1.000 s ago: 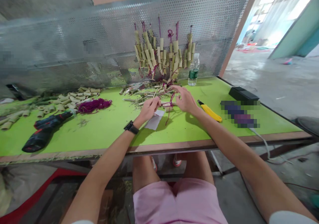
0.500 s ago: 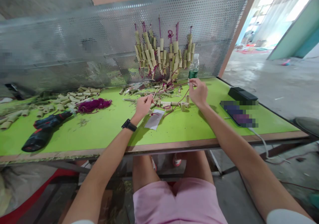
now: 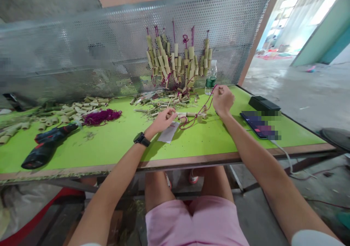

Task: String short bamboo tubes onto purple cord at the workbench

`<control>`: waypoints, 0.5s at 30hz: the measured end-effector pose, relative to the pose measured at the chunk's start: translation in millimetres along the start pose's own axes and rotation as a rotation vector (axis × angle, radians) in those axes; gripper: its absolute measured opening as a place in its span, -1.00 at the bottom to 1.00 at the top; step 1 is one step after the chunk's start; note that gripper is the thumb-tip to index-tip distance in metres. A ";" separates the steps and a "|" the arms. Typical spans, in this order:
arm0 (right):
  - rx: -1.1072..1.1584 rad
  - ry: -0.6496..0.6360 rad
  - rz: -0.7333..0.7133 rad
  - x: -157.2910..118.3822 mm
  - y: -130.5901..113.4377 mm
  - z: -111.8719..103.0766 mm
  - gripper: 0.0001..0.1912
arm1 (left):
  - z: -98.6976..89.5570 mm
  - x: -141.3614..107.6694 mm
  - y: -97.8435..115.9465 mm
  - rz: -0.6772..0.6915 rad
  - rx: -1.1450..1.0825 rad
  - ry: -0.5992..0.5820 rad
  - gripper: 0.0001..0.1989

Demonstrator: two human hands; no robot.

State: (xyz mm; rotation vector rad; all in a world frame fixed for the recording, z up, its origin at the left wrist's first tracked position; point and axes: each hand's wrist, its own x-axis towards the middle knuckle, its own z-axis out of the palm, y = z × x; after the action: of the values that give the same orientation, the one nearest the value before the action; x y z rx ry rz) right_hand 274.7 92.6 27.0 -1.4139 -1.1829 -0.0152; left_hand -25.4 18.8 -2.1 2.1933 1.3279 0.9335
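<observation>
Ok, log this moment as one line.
left hand: pinching short bamboo tube pieces on green table | right hand: raised, pulling purple cord | cord: strung through tubes

Both forearms are bare. A black wristwatch with a dark band point(image 3: 142, 139) is worn on the left wrist. Short white sleeves are seen at the lower corners, the right white sleeve edge point(image 3: 314, 238) more fully. Pink fabric shorts point(image 3: 194, 222) cover the thighs, and a white-and-red shoe point(image 3: 193, 177) is glimpsed beneath.
</observation>
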 end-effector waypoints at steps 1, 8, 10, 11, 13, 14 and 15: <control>0.005 0.001 0.024 1.2 1.4 0.2 -0.69 | 0.5 0.3 -2.1 0.000 0.014 -0.002 -0.63; 0.081 -0.047 -0.058 -6.5 -6.8 -0.8 -0.64 | 7.2 2.8 -11.5 0.074 0.114 -0.022 -0.70; 0.153 -0.123 -0.138 -11.8 -13.7 -2.2 -0.63 | 8.2 3.1 -11.6 0.087 0.124 -0.063 -0.80; 0.190 -0.165 -0.179 -14.7 -17.3 -3.2 -0.64 | 8.2 2.9 -11.2 0.099 0.136 -0.073 -0.81; 0.249 -0.250 -0.256 -21.1 -24.6 -5.5 -0.67 | 7.3 2.1 -9.0 0.133 0.161 -0.056 -0.79; 0.267 -0.292 -0.290 -24.8 -28.2 -6.7 -0.69 | 6.5 1.3 -7.0 0.149 0.163 -0.028 -0.77; 0.279 -0.332 -0.321 -28.8 -31.7 -7.9 -0.70 | 5.6 0.6 -4.5 0.159 0.150 0.004 -0.72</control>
State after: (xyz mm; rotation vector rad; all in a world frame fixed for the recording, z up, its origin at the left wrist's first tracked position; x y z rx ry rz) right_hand 245.7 60.9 34.3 -0.9940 -1.6110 0.1602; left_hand -23.9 21.3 -8.7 2.4419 1.2778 0.9213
